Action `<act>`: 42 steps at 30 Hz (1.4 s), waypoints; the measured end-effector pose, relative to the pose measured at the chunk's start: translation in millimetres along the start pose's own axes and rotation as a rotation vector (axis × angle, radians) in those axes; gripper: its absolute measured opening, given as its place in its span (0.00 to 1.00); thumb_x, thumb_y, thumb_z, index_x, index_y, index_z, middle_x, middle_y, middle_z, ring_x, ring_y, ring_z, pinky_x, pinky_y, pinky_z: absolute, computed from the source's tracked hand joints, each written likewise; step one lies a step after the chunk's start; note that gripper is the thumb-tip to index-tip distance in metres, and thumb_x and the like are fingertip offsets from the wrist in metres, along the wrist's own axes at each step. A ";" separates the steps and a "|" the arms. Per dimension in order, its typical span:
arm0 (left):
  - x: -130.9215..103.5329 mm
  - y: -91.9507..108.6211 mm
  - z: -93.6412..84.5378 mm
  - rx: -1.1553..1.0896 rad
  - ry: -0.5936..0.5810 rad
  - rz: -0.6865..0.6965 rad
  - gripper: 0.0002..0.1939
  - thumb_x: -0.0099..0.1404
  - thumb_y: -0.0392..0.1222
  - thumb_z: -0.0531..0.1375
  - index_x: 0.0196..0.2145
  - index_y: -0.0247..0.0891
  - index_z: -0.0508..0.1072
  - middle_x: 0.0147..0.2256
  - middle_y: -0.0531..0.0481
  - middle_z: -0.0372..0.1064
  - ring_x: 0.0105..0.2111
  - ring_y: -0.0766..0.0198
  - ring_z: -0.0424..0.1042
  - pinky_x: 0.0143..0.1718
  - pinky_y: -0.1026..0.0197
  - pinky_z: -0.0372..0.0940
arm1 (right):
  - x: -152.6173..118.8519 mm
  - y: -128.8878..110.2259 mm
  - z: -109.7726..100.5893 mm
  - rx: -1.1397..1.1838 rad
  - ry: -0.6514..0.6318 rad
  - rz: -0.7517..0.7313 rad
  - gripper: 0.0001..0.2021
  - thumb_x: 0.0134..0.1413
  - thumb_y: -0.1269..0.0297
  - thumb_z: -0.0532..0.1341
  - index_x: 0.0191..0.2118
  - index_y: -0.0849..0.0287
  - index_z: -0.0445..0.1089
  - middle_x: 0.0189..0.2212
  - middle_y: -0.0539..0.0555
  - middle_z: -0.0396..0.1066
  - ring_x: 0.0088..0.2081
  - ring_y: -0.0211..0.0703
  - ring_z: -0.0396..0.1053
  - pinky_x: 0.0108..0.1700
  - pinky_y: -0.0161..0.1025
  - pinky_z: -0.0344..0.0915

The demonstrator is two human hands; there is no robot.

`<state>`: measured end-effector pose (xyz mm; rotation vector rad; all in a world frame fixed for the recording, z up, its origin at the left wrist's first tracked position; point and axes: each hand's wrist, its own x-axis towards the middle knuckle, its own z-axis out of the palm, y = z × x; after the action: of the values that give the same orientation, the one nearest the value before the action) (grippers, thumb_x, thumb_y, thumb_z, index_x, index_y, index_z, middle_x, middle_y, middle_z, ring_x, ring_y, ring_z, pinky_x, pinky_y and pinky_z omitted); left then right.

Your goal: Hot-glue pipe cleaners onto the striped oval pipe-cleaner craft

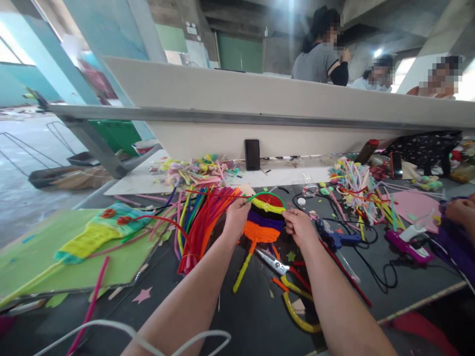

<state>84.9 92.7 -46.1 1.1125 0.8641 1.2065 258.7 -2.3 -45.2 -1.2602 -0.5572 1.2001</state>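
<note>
A green pipe cleaner [267,194] arches between my two hands over a striped, rounded piece [262,231] with red, yellow, black, purple and orange bands. The piece lies on the dark table, with an orange and yellow stem pointing toward me. My left hand [237,215] pinches the green strand's left end. At the other end, my right hand [298,225] has its fingers closed on the strand, beside the yellow band. Scissors [280,268] with yellow and red handles lie just below the piece.
Bundled pipe cleaners [202,227] lie left of my hands, near a green board [33,247] bearing a yellow and teal piece. A blue glue gun [339,238], cords and a purple power strip [410,247] are at right. A phone [252,155] leans behind. Another person's hand [460,212] is far right.
</note>
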 end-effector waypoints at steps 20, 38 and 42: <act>7.5 7.7 -8.8 -0.254 0.017 -0.143 0.12 0.44 0.38 0.69 0.28 0.30 0.76 0.26 0.47 0.75 0.27 0.59 0.74 0.33 0.60 0.67 | -11.5 -7.0 6.9 0.035 0.014 -0.144 0.07 0.60 0.66 0.60 0.32 0.63 0.66 0.19 0.40 0.58 0.15 0.24 0.51 0.15 0.24 0.50; 1.0 26.7 3.7 -0.336 0.055 -0.552 0.05 0.59 0.29 0.57 0.29 0.29 0.73 0.21 0.46 0.73 0.19 0.62 0.73 0.28 0.61 0.71 | -6.6 -0.3 3.0 0.036 0.029 -0.197 0.08 0.61 0.65 0.59 0.32 0.63 0.66 0.20 0.41 0.59 0.15 0.25 0.52 0.15 0.25 0.52; 1.0 28.7 5.0 -0.338 0.067 -0.585 0.05 0.59 0.28 0.56 0.29 0.29 0.73 0.20 0.44 0.73 0.19 0.59 0.73 0.27 0.59 0.71 | -6.4 -0.2 2.2 0.035 0.020 -0.204 0.08 0.60 0.65 0.60 0.31 0.63 0.66 0.19 0.40 0.58 0.15 0.25 0.52 0.15 0.25 0.52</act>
<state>82.1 92.7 -17.1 0.4943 0.9128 0.8553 254.7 -7.2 -42.6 -1.1553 -0.6320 1.0214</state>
